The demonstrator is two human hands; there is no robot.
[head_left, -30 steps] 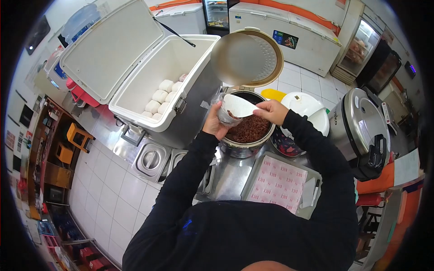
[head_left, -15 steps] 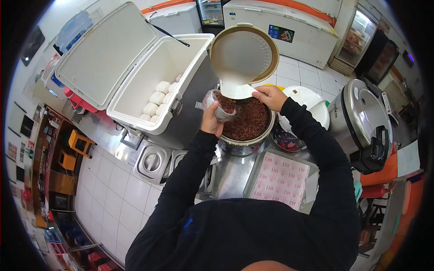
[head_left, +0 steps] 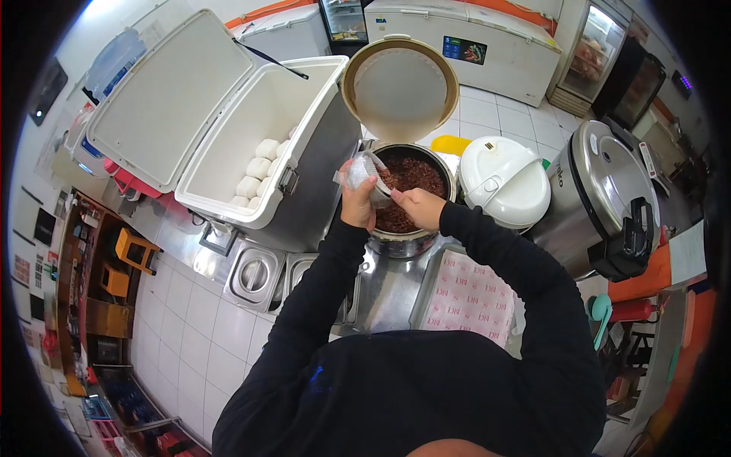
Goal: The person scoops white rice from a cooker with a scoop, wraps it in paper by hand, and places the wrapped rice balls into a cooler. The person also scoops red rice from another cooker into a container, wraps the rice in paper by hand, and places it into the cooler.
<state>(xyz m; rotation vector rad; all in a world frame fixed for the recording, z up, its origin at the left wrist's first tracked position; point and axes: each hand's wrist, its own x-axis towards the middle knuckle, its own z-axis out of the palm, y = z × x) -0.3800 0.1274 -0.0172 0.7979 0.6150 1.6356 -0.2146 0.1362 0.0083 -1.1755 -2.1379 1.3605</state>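
My left hand point(head_left: 358, 206) is wrapped round a small container in clear plastic point(head_left: 355, 175), with some reddish-brown rice inside, held over the left side of an open rice cooker point(head_left: 407, 245). In my closed right hand point(head_left: 421, 209) is a white rice paddle point(head_left: 376, 169), its dimpled blade tilted against the container's mouth. Reddish-brown rice point(head_left: 422, 177) fills much of the cooker's pot below both hands. The cooker's round lid point(head_left: 400, 84) stands raised behind the pot.
An open cooler box point(head_left: 259, 213) with white wrapped bundles point(head_left: 259, 167) stands left. To the right are a white lidded cooker point(head_left: 506, 183) and a large steel cooker point(head_left: 594, 206). A tray point(head_left: 422, 301) with pink printed paper point(head_left: 472, 301) lies in front.
My right hand has moved down and left, turning the paddle from flat above the pot to tilted at the container's mouth. My left hand stays near the same place, still holding the container.
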